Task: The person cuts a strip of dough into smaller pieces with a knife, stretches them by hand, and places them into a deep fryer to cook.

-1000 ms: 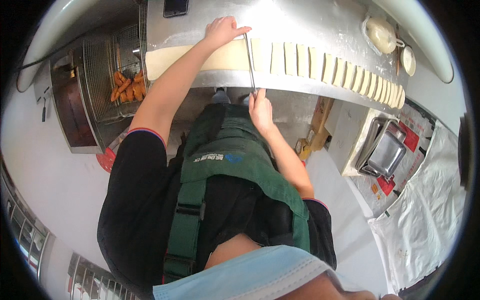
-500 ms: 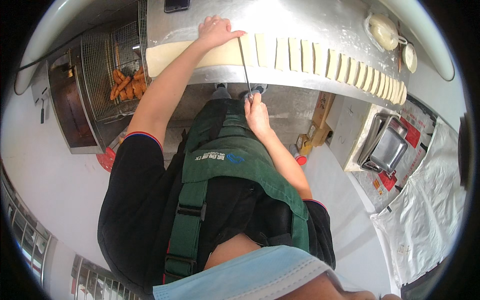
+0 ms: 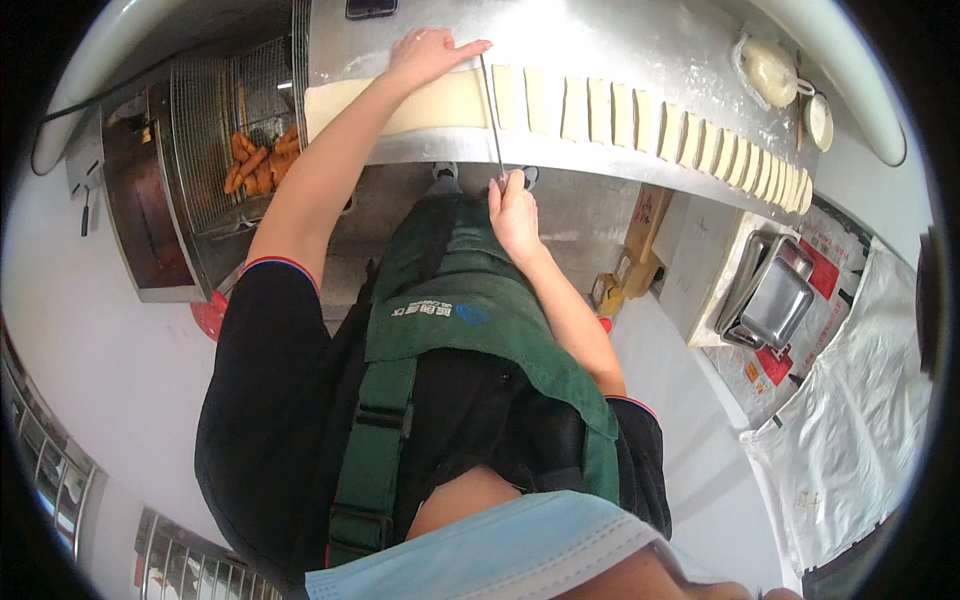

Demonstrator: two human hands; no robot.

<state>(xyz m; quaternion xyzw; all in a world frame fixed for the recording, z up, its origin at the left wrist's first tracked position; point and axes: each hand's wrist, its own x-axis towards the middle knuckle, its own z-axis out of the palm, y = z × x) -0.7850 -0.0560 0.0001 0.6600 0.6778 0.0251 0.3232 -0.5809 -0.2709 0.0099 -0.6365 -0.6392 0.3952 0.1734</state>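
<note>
A long pale dough sheet (image 3: 425, 106) lies across the metal counter, partly hidden under my left forearm. My left hand (image 3: 428, 55) is at the sheet's far edge, thumb stretched right to the tip of a knife. That knife (image 3: 492, 112) has a long thin blade, lying across the dough near the sheet's right end. Its handle is in my right hand (image 3: 515, 215), closed round it at the counter's near edge. Right of the blade stands a narrow dough strip (image 3: 503, 97), followed by a row of several cut strips (image 3: 620, 115) curving to the right.
A phone (image 3: 371, 8) lies on the far left of the counter (image 3: 590, 35). A bagged pale lump (image 3: 768, 72) and a small round dish (image 3: 818, 122) sit at the right end. Browned fried pieces (image 3: 262, 170) fill a wire rack at left. Metal trays (image 3: 778, 302) are stacked at right.
The knife tip and my left hand have shifted a little farther away from me. A narrow dough strip now shows beside the blade. The whole view has slid slightly.
</note>
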